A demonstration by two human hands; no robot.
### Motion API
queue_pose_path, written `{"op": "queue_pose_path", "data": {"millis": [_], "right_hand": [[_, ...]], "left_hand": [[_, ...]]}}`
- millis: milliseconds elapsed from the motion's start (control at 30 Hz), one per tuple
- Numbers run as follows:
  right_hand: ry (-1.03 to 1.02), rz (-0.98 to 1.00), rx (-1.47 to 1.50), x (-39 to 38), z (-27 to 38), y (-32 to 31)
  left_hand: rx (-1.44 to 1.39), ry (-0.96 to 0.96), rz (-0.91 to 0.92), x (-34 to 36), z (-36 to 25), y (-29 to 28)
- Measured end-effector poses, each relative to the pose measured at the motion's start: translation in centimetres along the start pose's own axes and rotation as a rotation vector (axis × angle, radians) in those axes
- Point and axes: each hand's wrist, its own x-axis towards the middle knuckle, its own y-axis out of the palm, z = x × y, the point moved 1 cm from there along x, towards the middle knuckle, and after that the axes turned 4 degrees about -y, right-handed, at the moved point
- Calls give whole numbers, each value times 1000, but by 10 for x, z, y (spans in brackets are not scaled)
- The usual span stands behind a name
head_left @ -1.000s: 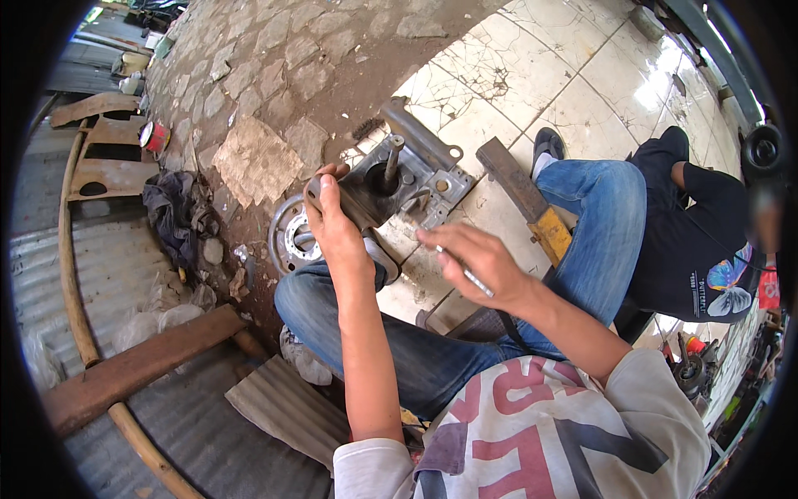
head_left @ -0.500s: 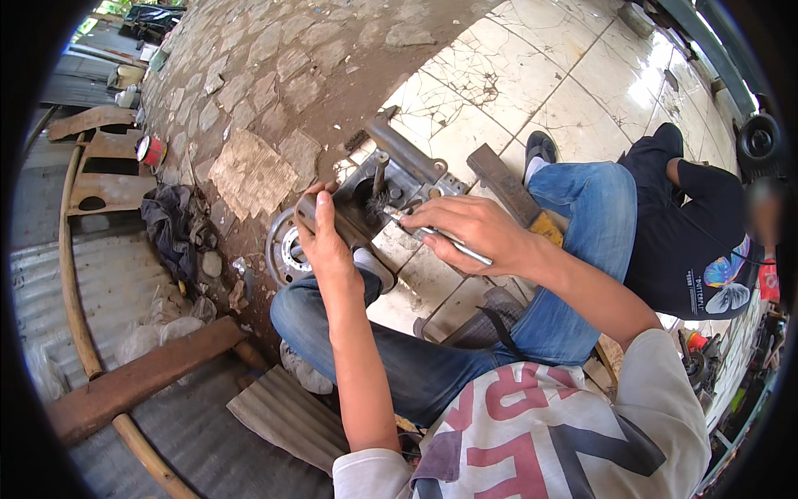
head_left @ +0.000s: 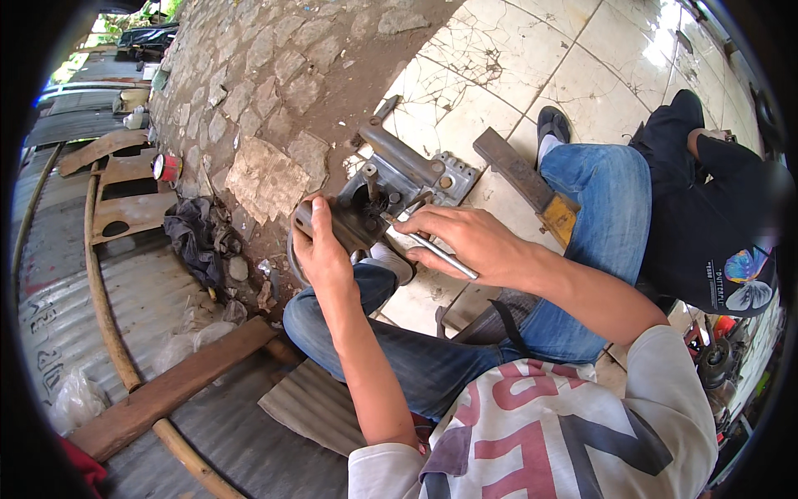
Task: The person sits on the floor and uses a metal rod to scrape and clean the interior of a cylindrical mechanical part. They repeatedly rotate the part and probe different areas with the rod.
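Right hand (head_left: 472,244) moved in; silver tool (head_left: 446,257) seemingly touching metal housing (head_left: 403,155).

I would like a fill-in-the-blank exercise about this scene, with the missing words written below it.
1. The tool is in the ____ hand.
2. The metal part is gripped by the ____ hand.
3. The jeans are ____.
4. One end of the dark bar is ____.

Missing words: right; left; blue; yellow.
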Motion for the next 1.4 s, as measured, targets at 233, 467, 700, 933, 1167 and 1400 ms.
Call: {"op": "queue_pose_path", "data": {"millis": [233, 467, 700, 933, 1167, 1400], "right_hand": [[45, -3, 20, -9, 4, -4], [22, -20, -11, -8, 1, -9], [1, -104, 1, -7, 4, -27], [34, -227, -20, -5, 2, -36], [78, -87, -54, -7, -1, -21], [98, -65, -60, -5, -6, -17]], "left_hand": [[378, 141, 28, -1, -18, 25], [444, 163, 55, 2, -20, 33], [378, 205, 73, 9, -6, 29], [345, 163, 115, 4, -14, 32], [503, 198, 202, 1, -30, 30], [620, 157, 320, 3, -43, 36]]}}
